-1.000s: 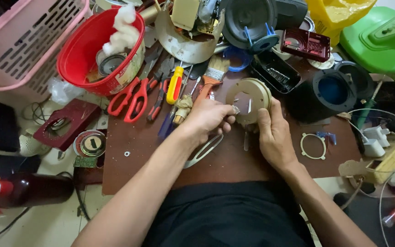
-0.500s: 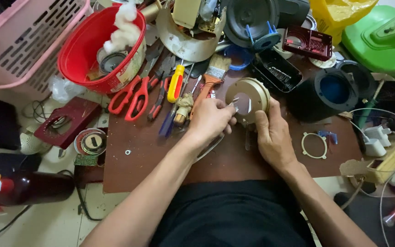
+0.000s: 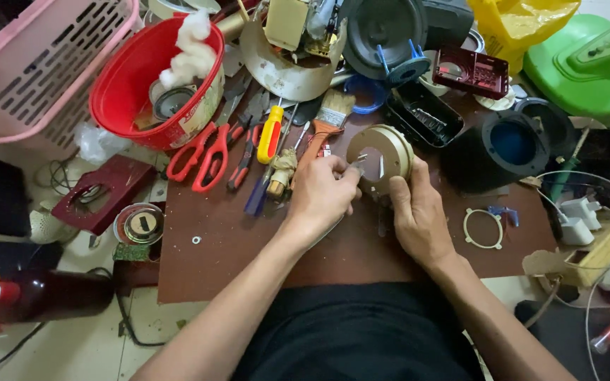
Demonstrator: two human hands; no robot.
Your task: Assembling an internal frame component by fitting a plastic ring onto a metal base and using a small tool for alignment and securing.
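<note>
A round beige housing (image 3: 383, 159) stands tilted on edge on the brown board (image 3: 248, 247), its flat face turned toward me. My right hand (image 3: 418, 212) grips it from the right side. My left hand (image 3: 323, 194) pinches a small metal part (image 3: 359, 164) against the housing's left face. Just left of that hand lie a paintbrush (image 3: 326, 120), a yellow-handled screwdriver (image 3: 271, 134) and red scissors (image 3: 202, 155).
A red bowl (image 3: 118, 106) with white stuffing and a pink basket (image 3: 44, 63) sit at the back left. Black round parts (image 3: 510, 144), a dark red frame (image 3: 471, 70), a white ring (image 3: 483, 228) and a green shell (image 3: 587, 63) crowd the right. A dark bottle (image 3: 44, 296) lies on the floor.
Both hands and the beige housing stay in about the same place. My left fingers have shifted slightly on the housing's face.
</note>
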